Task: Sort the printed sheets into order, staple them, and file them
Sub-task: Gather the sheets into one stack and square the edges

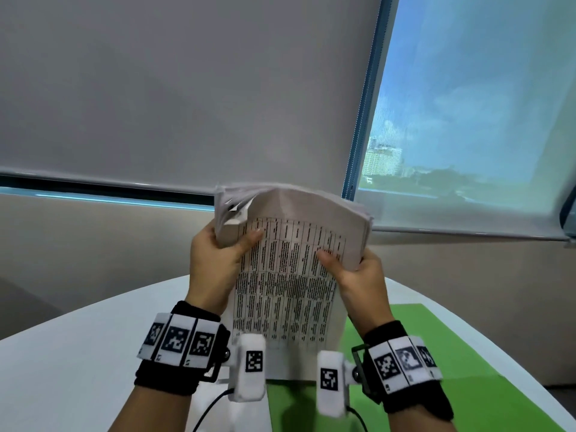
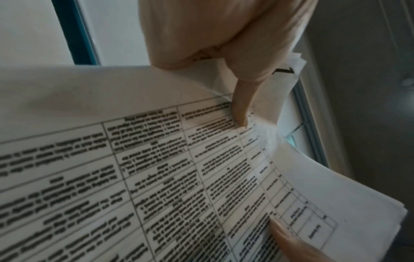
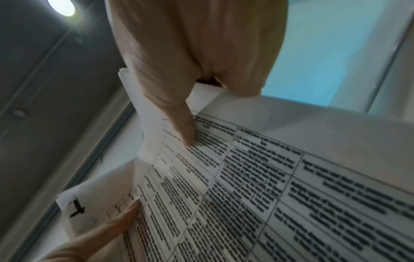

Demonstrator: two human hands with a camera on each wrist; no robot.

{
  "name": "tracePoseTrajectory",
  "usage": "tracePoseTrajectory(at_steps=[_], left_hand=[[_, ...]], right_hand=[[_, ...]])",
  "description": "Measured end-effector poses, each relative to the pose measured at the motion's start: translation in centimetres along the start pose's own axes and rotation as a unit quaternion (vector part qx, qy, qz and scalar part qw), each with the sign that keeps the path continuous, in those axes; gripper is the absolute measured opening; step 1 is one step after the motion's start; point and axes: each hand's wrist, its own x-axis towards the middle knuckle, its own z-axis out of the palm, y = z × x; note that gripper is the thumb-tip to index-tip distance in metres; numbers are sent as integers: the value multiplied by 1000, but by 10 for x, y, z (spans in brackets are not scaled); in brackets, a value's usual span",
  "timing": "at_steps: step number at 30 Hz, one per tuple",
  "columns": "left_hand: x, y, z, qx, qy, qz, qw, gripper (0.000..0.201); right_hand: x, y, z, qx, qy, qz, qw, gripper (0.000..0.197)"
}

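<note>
**deskguy:** While the stack of white printed sheets with black table grids (image 1: 290,275) is held upright above the white round table (image 1: 78,353), where's the grip?

**paperpusher:** Left hand (image 1: 215,263) clamps the stack's upper left edge, right hand (image 1: 358,275) its right edge, thumbs on the front page. Bottom edge hangs over the table's green mat (image 1: 452,353).

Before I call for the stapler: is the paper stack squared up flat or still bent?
Bent. The stack curls backward at its top between left hand and right hand, corners fanned apart.
</note>
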Motion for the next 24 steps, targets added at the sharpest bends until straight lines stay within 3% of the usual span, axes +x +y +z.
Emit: tracePoseTrajectory(at_steps=[3,5,7,9,11,13,17,21,24], left_hand=[[2,-3,-4,31,20,33,999,37],[-1,-17,-13,51,34,-18,998,49],[-10,-29,-16,49,34,-74,995,44],[-16,-30,-12,39,33,-64,997,33],[-20,-25,-5,17,49,-35,998,26],[-21,-29,-4,7,49,-43,998,28],[-32,-43,-8,99,23,-95,990,39],[-13,-17,-5,208,-5,-40,977,17],[15,4,-12,320,-84,-95,939,8]], right_hand=[[4,3,-7,38,-34,21,998,55],[-3,23,-10,8,-80,83,993,71],[-16,42,-5,-40,-97,135,985,76],[-22,46,2,-40,-74,124,989,67],[-18,40,6,-15,-41,84,996,40],[-16,35,6,-16,-34,72,997,30],[-28,44,9,-109,-58,81,989,27],[-13,20,-6,-128,-31,45,990,31],[-10,19,-25,-125,-73,83,986,26]])
